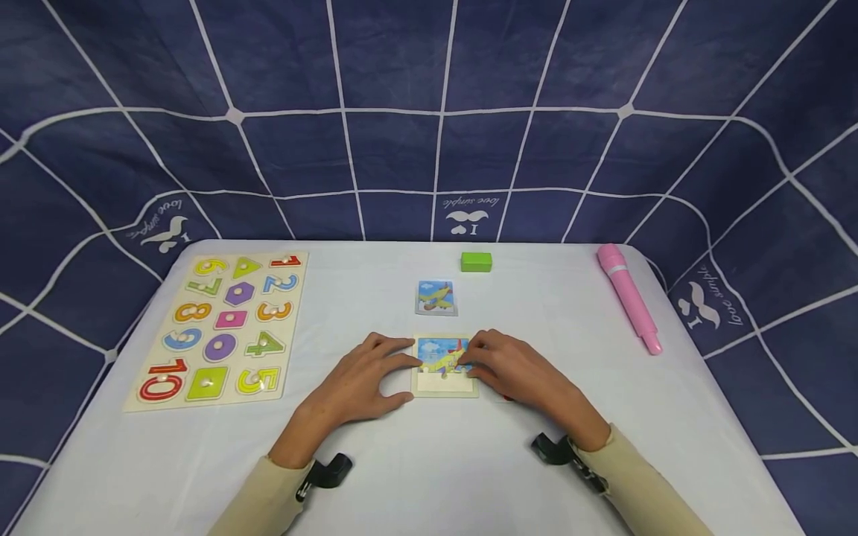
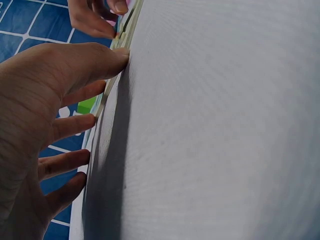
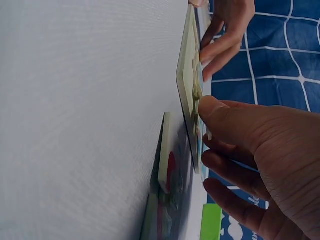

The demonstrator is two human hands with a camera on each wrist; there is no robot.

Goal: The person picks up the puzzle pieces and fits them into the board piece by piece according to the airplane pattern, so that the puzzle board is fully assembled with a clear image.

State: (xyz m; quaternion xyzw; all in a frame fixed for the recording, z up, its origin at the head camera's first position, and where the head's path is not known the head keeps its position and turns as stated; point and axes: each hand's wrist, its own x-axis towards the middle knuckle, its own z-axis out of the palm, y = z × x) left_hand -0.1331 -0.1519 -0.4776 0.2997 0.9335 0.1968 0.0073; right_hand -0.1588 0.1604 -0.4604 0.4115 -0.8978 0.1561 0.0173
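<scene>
Pinching puzzle piece (image 3: 209, 133), mostly hidden by fingers, right hand (image 1: 512, 366) curled over puzzle board (image 1: 444, 384), red-marked tile (image 3: 171, 167) mostly covered in head view, left hand (image 1: 362, 378) loosely spread at board's left edge.

The table (image 1: 429, 469) bears number board (image 1: 240, 351), puzzle (image 1: 444, 383), picture (image 1: 436, 296), block (image 1: 476, 262), pink stick (image 1: 628, 298).

I had a broad lane over the white tablecloth (image 1: 358, 298) between the number puzzle board (image 1: 208, 325) and the left hand (image 1: 365, 376), and another between the right hand (image 1: 512, 368) and the pink wand-shaped object (image 1: 628, 294). Behind the airplane jigsaw tray (image 1: 442, 384), a picture card (image 1: 436, 297) and then a green block (image 1: 476, 262) obstructed the straight way back, with room around either side. Toward the front, a gap opened between the wrist cameras (image 1: 331, 470). Hands occupied the tray's flanks; loose printed pieces (image 3: 168, 167) (mostly covered in my head view) crowded its right.
</scene>
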